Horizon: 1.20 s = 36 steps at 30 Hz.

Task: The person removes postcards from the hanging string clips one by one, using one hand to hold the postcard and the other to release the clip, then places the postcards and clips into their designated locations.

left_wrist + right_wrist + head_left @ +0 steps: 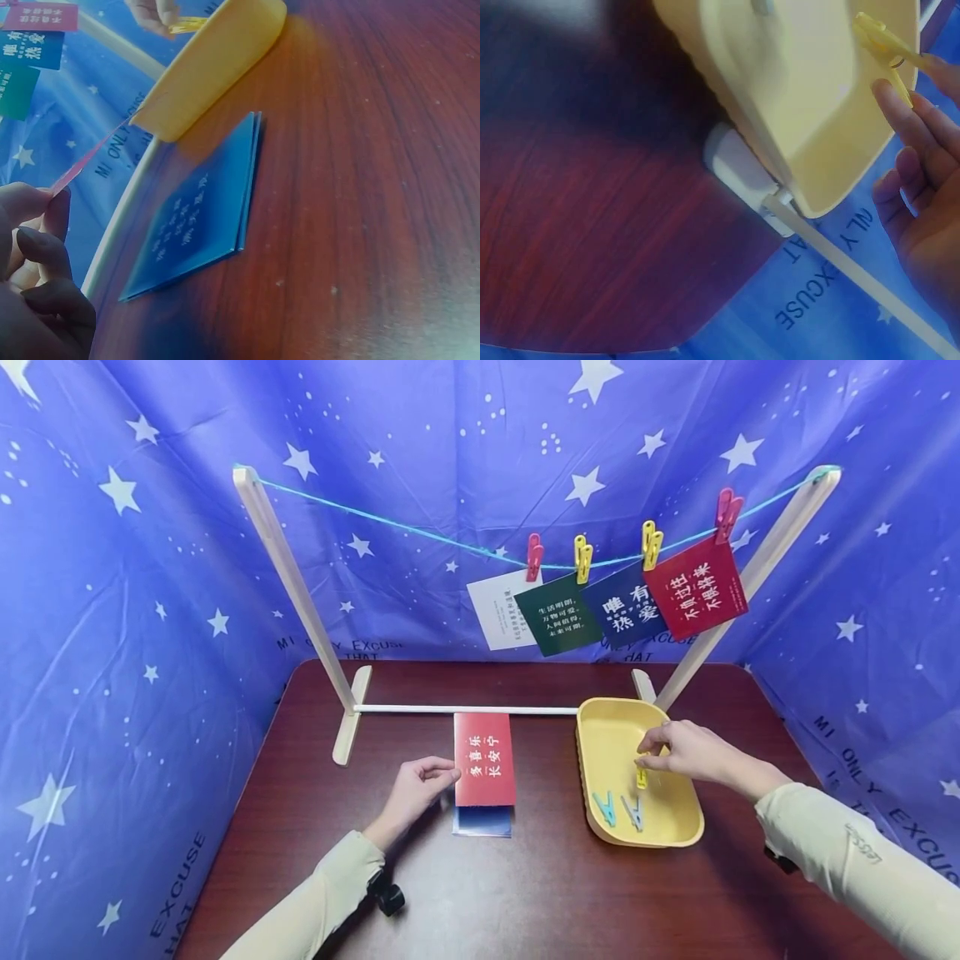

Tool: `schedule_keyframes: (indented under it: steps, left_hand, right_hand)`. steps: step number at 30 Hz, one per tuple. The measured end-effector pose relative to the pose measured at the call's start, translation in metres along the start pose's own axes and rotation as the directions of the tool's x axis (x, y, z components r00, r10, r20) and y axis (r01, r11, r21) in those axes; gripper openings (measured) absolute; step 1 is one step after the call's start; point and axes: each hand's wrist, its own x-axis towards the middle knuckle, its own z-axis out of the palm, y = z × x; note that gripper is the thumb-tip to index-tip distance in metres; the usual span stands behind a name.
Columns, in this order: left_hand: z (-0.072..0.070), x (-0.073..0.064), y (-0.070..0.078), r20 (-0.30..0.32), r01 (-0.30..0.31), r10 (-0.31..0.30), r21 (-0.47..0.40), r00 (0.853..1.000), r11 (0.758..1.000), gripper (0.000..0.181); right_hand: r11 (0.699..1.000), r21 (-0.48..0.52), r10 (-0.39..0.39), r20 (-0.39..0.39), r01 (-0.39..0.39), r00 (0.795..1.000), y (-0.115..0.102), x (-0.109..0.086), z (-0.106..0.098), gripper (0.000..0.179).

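Note:
Between thumb and fingers my left hand [415, 792] pinches a red card [483, 760] by its left edge. In the left wrist view the card stands raised above a short stack of blue cards [195, 214] on the table. Over the yellow tray [592, 731], my right hand [696, 752] pinches a yellow clothespin [889, 43] by its handle ends. A teal clothespin [604, 811] and a grey clothespin [635, 814] lie on the tray floor, to the near side of that hand.
A teal string [420, 529] sags between two wooden posts [292, 581]. On its right half hang a white card [497, 614], a green card [558, 620], a blue card [622, 606] and a red card [693, 589], each clipped. A white rod [420, 710] joins the stand's feet.

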Motion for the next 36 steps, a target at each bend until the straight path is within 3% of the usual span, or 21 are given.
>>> schedule_keyframes:
  steps: [18, 29, 36]
  left_hand:
    - [-0.002, -0.001, -0.018, 0.030, 0.082, -0.085, 0.076, 0.996, 0.994, 0.024]
    - [-0.004, -0.001, -0.025, 0.064, 0.090, -0.099, 0.128, 0.993, 0.988, 0.020]
    - [-0.003, -0.001, -0.025, 0.078, 0.065, -0.079, 0.170, 0.994, 0.983, 0.018]
  right_hand:
    - [1.000, -0.013, 0.010, 0.047, -0.009, 0.999, 0.013, -0.008, 0.017, 0.011]
    - [1.000, -0.002, -0.002, 0.077, 0.002, 0.997, 0.015, -0.011, 0.020, 0.012]
    - [1.000, -0.005, -0.013, 0.082, 0.013, 0.997, 0.015, -0.011, 0.020, 0.012]
